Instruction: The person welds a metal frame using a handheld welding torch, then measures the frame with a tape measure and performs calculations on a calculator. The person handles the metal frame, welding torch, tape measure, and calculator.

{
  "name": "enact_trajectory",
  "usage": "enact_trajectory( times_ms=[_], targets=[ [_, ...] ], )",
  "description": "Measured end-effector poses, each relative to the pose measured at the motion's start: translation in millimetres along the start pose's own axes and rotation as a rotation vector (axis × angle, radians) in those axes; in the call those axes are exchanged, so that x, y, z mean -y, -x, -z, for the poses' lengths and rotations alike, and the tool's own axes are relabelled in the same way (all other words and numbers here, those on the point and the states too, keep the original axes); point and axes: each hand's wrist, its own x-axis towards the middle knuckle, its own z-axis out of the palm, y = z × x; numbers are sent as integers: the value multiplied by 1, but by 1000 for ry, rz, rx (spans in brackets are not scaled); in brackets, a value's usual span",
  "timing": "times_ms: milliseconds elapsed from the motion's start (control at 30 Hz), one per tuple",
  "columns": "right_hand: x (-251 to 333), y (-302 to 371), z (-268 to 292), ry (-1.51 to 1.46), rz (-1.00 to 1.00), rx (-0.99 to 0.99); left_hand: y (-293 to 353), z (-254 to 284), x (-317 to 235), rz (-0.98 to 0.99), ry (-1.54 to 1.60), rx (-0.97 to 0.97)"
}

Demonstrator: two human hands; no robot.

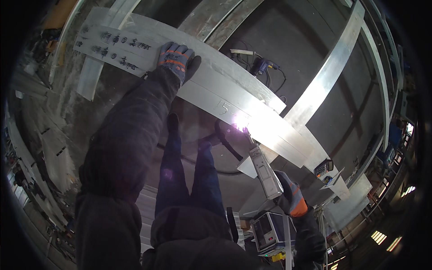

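Observation:
Long flat silver metal strips [204, 94] lie side by side, running from upper left to lower right, with dark handwritten marks on them. My left hand [176, 59], in a grey glove with orange bands, lies flat on the strips with nothing in it. In a grey and orange glove, my right hand [290, 195] is wrapped round the rear of a boxy silver handheld welding gun [264, 171]. The gun's nozzle points at the near edge of the strips. A bright white-violet glare at its tip hides the exact contact spot.
A blue corded power tool [261, 66] sits beyond the strips. A calculator [323, 168] rests at their right end. Metal cross beams [330, 67] extend to the upper right. A boxed machine [268, 231] stands low right. A dark hose [229, 146] hangs below the strips near my legs.

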Motion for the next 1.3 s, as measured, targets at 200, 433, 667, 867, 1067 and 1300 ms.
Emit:
enact_trajectory(
  times_ms=[200, 433, 667, 867, 1067, 1300],
  targets=[
    [3, -2, 4, -13, -31, 27, -1, -2, 1, -3, -116, 13],
    [1, 7, 0, -126, -77, -57, -5, 3, 0, 29, -61, 191],
    [8, 2, 0, 6, -243, -13, 1, -4, -2, 43, 38, 53],
    [-1, 19, -15, 93, 16, -213, 2, -4, -1, 35, 11, 74],
    [3, 26, -14, -94, -88, -135, -22, 8, -1, 149, -197, 624],
    [-7, 21, -7, -74, -83, 2, -4, 10, -3, 54, -82, 209]
  ],
)
